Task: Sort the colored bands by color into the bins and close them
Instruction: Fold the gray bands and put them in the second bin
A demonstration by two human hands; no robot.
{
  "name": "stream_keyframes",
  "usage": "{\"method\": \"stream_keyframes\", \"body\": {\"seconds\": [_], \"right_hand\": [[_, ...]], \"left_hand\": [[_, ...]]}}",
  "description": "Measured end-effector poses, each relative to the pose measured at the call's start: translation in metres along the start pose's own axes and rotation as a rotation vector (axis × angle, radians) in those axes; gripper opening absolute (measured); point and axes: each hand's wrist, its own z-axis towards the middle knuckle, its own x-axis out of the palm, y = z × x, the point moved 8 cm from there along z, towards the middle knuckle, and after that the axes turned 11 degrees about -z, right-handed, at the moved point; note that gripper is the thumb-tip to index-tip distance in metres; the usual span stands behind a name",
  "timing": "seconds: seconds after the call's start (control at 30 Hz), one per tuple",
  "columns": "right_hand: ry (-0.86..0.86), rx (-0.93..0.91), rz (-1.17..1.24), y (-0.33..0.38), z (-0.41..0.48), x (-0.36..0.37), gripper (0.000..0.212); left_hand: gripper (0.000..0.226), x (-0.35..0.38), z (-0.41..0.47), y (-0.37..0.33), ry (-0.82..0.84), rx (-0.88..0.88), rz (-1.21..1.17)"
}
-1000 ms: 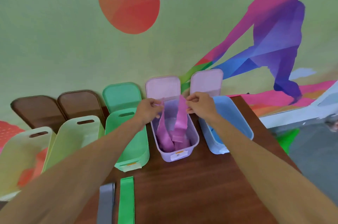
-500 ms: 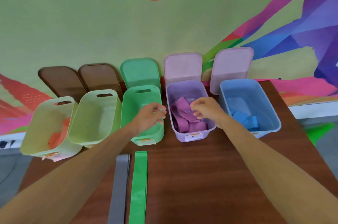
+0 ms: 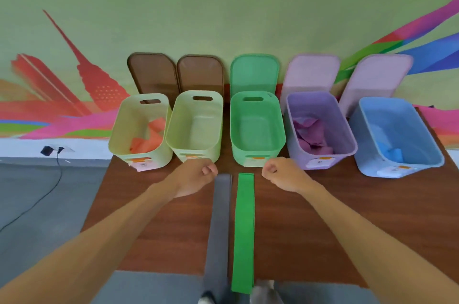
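Looking down at the table [image 3: 323,216], I see two bands laid flat side by side, running from the near edge toward the bins. My green band [image 3: 244,229] is a long, even strip of bright green whose near end hangs just past the table edge and whose far end stops just short of the green bin [image 3: 257,127]. Just beside it on the left lies the grey band [image 3: 218,229], duller and about as long.

My left hand [image 3: 196,177] is curled into a loose fist holding nothing, hovering over the far end of the grey band. My right hand [image 3: 280,173] is likewise curled shut and empty, just to the right of the green band's far end. Neither hand touches the green band.

Five open bins stand in a row at the back. From the left: a pale yellow-green bin [image 3: 141,129] with orange bands [image 3: 149,139] in it, a second pale bin [image 3: 196,127] with nothing visible inside, the green bin, a purple bin [image 3: 320,127] with crumpled pink-purple bands [image 3: 310,134], and a blue bin [image 3: 397,137] with blue bands [image 3: 392,152]. Their lids lean against the wall behind them: two brown lids [image 3: 176,75], a green lid [image 3: 254,72] and two pink lids [image 3: 342,77].

Each bin has a small label with an orange mark on its near end; I cannot read any writing on them.
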Motion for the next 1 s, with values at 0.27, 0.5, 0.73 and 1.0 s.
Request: {"method": "stream_keyframes", "body": {"seconds": [0.27, 0.5, 0.73, 1.0], "right_hand": [[0.035, -0.014, -0.286, 0.034, -0.006, 0.056, 0.02], [0.067, -0.076, -0.351, 0.026, 0.035, 0.076, 0.033], [0.073, -0.011, -0.187, -0.011, 0.054, 0.096, 0.043], [0.058, 0.001, -0.096, -0.022, 0.054, 0.106, 0.041]], "left_hand": [[0.01, 0.008, -0.01, 0.064, -0.015, -0.059, -0.039], [0.022, 0.041, 0.035, 0.096, -0.047, -0.153, 0.06], [0.037, 0.073, 0.077, 0.089, -0.122, -0.142, 0.156], [0.021, 0.075, 0.093, 0.088, -0.253, -0.14, 0.247]]}}
